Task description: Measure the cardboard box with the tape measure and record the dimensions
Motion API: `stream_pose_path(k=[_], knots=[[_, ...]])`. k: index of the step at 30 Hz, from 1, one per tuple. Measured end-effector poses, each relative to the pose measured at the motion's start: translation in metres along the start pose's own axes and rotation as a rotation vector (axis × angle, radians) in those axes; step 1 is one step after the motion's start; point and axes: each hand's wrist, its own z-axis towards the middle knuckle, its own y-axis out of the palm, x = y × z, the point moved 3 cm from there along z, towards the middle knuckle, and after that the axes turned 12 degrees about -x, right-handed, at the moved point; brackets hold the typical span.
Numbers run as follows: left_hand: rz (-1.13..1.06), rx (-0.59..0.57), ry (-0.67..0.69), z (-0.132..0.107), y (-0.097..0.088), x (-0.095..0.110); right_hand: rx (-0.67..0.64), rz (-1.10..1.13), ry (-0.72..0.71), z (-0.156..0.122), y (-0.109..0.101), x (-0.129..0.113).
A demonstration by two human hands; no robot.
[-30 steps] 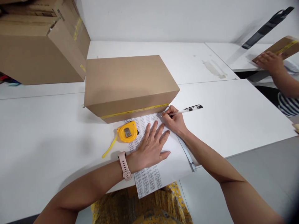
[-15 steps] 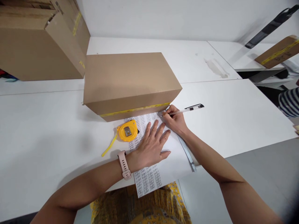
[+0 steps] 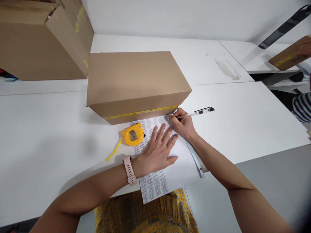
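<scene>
A sheet of paper (image 3: 155, 189) with columns of handwriting lies on the table, its near end hanging past the edge. My left hand (image 3: 159, 150) rests flat on it, fingers spread. In my right hand (image 3: 184, 124) is a clear pen (image 3: 198, 112) with a black clip, its tip down at the written rows near the sheet's far end. Just beyond stands a closed cardboard box (image 3: 138, 77) with yellow tape along its lower front, covering the paper's far edge. A yellow tape measure (image 3: 133, 134) sits left of my left hand, partly over the sheet.
A larger cardboard box (image 3: 36, 48) stands at the back left. On the right are a dark cylinder (image 3: 282, 30), a small taped box (image 3: 289, 58) with another person's hand on it, and a striped sleeve (image 3: 302, 106). A pale strip (image 3: 194, 158) lies by my right forearm.
The other person's hand has come onto the small box at the far right. My view has shifted slightly. My own hands look almost unmoved, the pen still at the paper.
</scene>
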Motion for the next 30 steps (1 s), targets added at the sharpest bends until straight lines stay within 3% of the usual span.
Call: stream_pose_path(k=[30], knots=[[0.030,0.034,0.002,-0.0013,-0.0007,0.0004,0.006,-0.007,0.045,0.0000,-0.0007,-0.0020]])
